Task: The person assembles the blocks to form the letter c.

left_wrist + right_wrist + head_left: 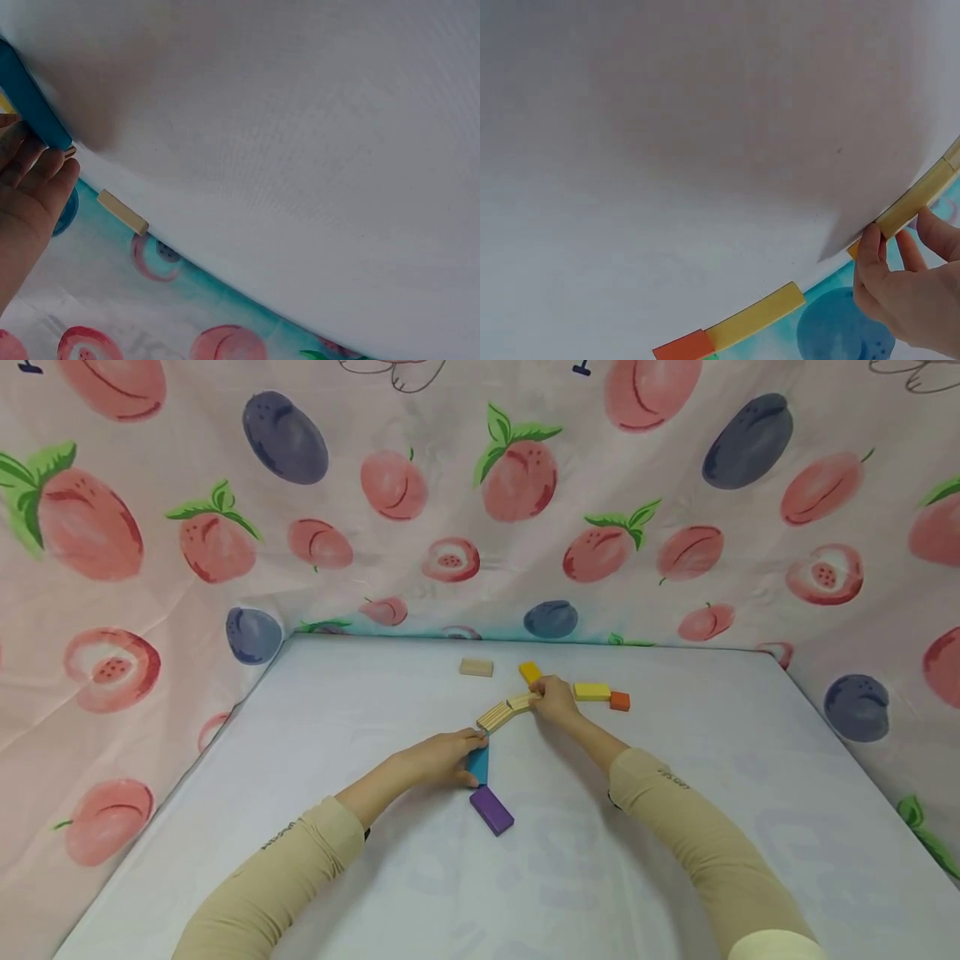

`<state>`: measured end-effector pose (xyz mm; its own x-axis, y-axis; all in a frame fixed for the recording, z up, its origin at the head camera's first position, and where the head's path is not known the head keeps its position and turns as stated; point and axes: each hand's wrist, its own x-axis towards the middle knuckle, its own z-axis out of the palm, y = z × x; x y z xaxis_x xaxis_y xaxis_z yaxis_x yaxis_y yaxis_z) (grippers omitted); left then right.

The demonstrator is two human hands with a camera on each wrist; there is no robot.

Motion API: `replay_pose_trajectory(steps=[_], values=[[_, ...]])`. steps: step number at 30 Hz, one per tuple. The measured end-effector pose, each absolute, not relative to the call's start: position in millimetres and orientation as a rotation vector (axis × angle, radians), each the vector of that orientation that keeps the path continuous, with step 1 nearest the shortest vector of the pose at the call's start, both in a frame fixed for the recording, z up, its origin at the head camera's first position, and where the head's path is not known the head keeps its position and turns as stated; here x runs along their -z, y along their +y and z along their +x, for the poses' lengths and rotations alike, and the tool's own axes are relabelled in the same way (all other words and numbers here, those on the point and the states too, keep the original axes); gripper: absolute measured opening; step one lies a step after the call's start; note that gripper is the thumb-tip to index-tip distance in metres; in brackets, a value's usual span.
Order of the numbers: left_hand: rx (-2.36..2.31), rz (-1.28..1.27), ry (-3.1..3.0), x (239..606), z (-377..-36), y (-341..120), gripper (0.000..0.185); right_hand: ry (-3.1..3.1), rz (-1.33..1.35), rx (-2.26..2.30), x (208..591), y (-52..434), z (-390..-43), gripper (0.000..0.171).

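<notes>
Left grip (438,756) around block (479,765) (blue)

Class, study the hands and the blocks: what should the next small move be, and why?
Perhaps the right hand should leave the wooden block it pinches and nudge the yellow block on its right inward. That block touches the orange block, but a gap parts the pair from the curved line where the left hand holds the blue block.

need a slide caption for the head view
Left hand holds a blue block; right hand pinches a wooden block.
</notes>
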<state>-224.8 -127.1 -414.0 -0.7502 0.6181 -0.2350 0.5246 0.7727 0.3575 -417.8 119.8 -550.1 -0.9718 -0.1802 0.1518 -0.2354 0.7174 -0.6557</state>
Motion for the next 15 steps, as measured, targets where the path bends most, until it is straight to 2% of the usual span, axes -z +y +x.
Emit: replay_pose_trajectory(steps=[6,15], values=[[-0.384,0.872,2.625,411.7,-224.6,-127.5,0.07,-2.983,0.32,-1.211,496.8,113.6,-382.1,0.035],[-0.374,0.876,2.621,411.9,-225.0,-125.5,0.07,-3.077,0.409,-1.174,498.6,120.8,-392.3,0.044]])
